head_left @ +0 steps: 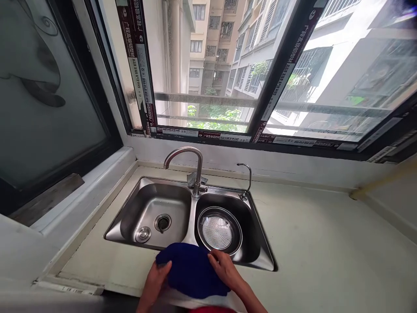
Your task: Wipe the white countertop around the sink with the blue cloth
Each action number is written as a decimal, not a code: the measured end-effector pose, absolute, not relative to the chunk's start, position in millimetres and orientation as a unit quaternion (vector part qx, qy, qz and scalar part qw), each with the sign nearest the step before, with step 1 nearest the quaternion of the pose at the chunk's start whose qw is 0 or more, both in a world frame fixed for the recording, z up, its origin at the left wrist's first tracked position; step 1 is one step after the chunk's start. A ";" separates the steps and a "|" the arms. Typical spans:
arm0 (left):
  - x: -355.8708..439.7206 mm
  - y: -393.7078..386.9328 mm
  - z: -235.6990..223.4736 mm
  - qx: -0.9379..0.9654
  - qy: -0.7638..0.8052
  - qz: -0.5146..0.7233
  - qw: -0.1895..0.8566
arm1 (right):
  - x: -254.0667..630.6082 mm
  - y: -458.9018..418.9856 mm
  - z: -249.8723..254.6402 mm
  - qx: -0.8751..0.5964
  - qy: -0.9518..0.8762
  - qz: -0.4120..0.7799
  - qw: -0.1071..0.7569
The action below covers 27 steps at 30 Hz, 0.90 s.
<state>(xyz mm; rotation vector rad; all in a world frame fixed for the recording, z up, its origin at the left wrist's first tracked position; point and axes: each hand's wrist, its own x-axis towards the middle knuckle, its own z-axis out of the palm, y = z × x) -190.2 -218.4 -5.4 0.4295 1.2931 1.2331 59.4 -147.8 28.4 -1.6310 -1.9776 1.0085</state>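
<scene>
Two hands work at the near edge of the counter, at six o'clock. The left hand [155, 278] grips the left side of one dark blue cloth [192, 269], fingers curled around its edge; the right hand [225, 268] lies across the cloth's right side, fingers spread and pressing down on it. The cloth is soft, bunched and rounded, lying on the counter lip just in front of the sink and overlapping the divider between the bowls.

Beyond it, toward twelve o'clock, sits one stainless steel sink [260, 243] with two bowls. The left bowl holds one round drain [162, 222] and one loose metal stopper [143, 234]; the right bowl holds one round perforated steel strainer basket [217, 231].

Behind the divider stands one curved brushed-metal faucet [192, 165], and at one o'clock one thin smaller tap [246, 178]. The counter [325, 248] is pale, smooth and matt.

Farthest off, a dark-framed window [260, 100] shows apartment blocks.
</scene>
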 end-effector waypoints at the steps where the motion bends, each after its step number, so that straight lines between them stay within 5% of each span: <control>1: -188.6 -218.6 -5.2 0.217 0.559 0.532 0.598 | 59.6 -150.1 27.9 -0.588 -0.704 0.352 0.185; 7: -188.7 -199.6 10.4 0.318 0.625 0.466 0.540 | 52.6 -146.5 42.9 -0.619 -0.699 0.317 0.164; 14: -230.3 -166.2 88.0 0.352 0.588 0.553 0.474 | 30.7 -135.9 83.8 -0.556 -0.668 0.348 0.351; 17: -249.5 -184.9 106.3 0.354 0.620 0.542 0.443 | 32.2 -153.0 82.9 -0.527 -0.663 0.404 0.344; 22: -276.0 -243.5 74.9 0.400 0.833 0.266 0.274 | 61.8 -184.4 51.5 -0.487 -0.709 0.477 0.182; 27: -266.5 -262.2 24.5 0.530 0.809 0.253 0.032 | 142.0 -191.0 19.8 -0.618 -0.636 0.374 0.270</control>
